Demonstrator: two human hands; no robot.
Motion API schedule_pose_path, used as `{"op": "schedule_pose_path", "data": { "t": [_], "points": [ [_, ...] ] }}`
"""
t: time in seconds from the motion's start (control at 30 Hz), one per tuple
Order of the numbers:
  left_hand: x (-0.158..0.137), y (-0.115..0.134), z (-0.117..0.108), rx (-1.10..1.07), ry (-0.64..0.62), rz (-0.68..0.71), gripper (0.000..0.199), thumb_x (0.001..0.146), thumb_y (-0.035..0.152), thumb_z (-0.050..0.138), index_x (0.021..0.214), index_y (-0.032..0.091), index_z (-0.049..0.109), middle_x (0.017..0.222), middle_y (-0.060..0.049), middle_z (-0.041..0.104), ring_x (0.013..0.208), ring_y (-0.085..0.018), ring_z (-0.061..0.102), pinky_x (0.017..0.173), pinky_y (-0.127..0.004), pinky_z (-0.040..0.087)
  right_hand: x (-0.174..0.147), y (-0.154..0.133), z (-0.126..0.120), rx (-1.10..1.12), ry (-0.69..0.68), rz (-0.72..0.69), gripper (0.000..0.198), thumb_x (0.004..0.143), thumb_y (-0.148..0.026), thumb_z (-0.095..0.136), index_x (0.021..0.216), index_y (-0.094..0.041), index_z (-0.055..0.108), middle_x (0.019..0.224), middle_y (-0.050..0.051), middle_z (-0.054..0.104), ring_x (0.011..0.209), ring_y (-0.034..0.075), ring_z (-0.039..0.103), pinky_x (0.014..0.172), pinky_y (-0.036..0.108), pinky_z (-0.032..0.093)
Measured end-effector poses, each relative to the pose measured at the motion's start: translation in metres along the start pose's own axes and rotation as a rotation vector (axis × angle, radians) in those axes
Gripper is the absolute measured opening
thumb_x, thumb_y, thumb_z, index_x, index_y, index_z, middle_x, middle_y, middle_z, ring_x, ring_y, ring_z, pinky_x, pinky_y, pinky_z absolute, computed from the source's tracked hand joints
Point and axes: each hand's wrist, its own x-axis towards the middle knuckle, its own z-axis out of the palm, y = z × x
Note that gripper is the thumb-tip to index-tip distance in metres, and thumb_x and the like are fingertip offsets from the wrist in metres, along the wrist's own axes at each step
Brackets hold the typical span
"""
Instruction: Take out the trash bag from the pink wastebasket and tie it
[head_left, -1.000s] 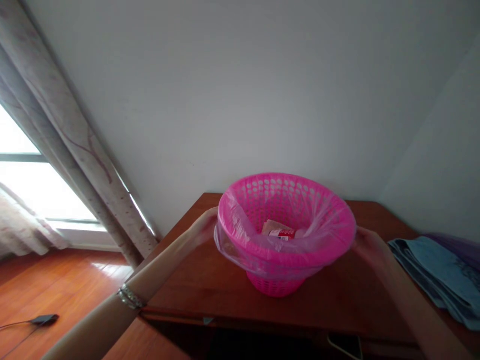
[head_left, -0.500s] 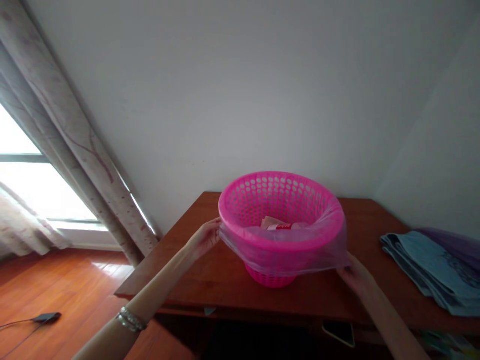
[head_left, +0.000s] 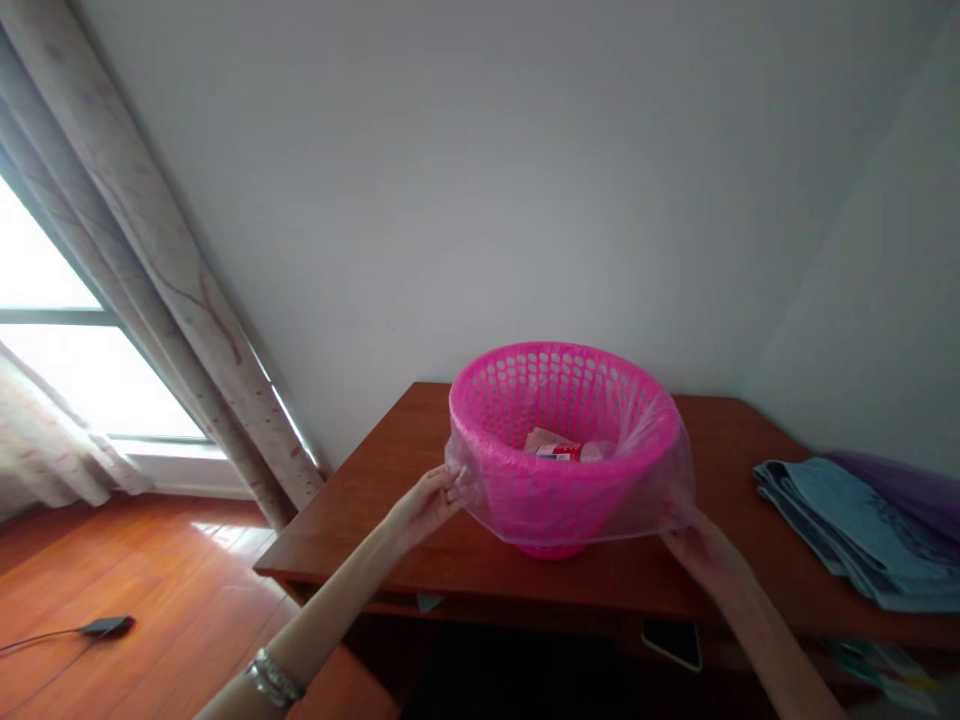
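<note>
On the table [head_left: 352,510], by the wall [head_left: 480,200], the pink basket [head_left: 555,348] seems to stand upright, its foot partly hidden behind a clear bag [head_left: 637,515] that folds over the rim and hangs outside. The hands are apart, one to each side of the basket's near half: the left hand [head_left: 424,508] closes on the bag's loose edge below the rim, and the right hand [head_left: 705,553] looks closed on it too, though film veils some of its fingertips. From where I stand, the film looks thin and stretched, so a hard pull could split it at either pinch. If one side draws harder than the other, I judge the bag could slip off the far rim. The basket looks light and narrow at the foot, so a tug towards the person might slide it to the table's near edge or tip it, rolling out the red-labelled packet [head_left: 562,453] inside. The folded cloth [head_left: 862,535] lies apart, beyond the right hand, out of harm's way.
</note>
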Motion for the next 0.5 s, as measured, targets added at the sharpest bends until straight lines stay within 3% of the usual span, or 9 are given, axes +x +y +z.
{"op": "schedule_pose_path", "data": {
  "t": [0.17,0.3,0.47,0.5],
  "points": [
    [-0.002,-0.004,-0.027,0.038,0.046,-0.021,0.018,0.085,0.001,0.054,0.088,0.012,0.068,0.089,-0.009,0.073,0.079,-0.016,0.072,0.076,-0.022,0.059,-0.009,0.002,-0.018,-0.087,-0.051,-0.034,0.028,0.068,-0.002,0.068,0.085,-0.024,0.07,0.088,-0.003,0.072,0.072,0.009,0.069,0.068,0.014,0.059],
    [-0.007,0.004,-0.043,0.025,0.112,-0.045,0.024,0.083,-0.002,0.051,0.091,0.014,0.067,0.092,-0.009,0.073,0.082,-0.018,0.072,0.077,-0.024,0.059,-0.006,-0.003,-0.029,-0.1,-0.086,0.017,0.028,0.069,-0.001,0.07,0.089,-0.022,0.069,0.086,-0.002,0.072,0.071,0.009,0.068,0.069,0.017,0.058],
    [0.008,0.015,-0.034,0.004,0.06,-0.084,0.015,0.085,0.006,0.051,0.087,0.013,0.065,0.086,-0.01,0.072,0.078,-0.018,0.071,0.077,-0.028,0.059,0.013,-0.013,-0.004,-0.166,-0.178,0.116,0.009,0.082,-0.024,0.061,0.087,-0.022,0.068,0.088,0.0,0.071,0.076,0.013,0.067,0.073,0.028,0.057],
    [0.015,0.018,-0.026,-0.003,0.048,-0.07,0.013,0.086,0.011,0.052,0.087,0.013,0.065,0.084,-0.009,0.071,0.076,-0.018,0.071,0.076,-0.029,0.059,0.019,-0.015,0.006,-0.25,-0.202,0.082,0.014,0.085,-0.03,0.056,0.086,-0.021,0.068,0.087,0.001,0.071,0.077,0.015,0.067,0.074,0.031,0.056]
  ]
}}
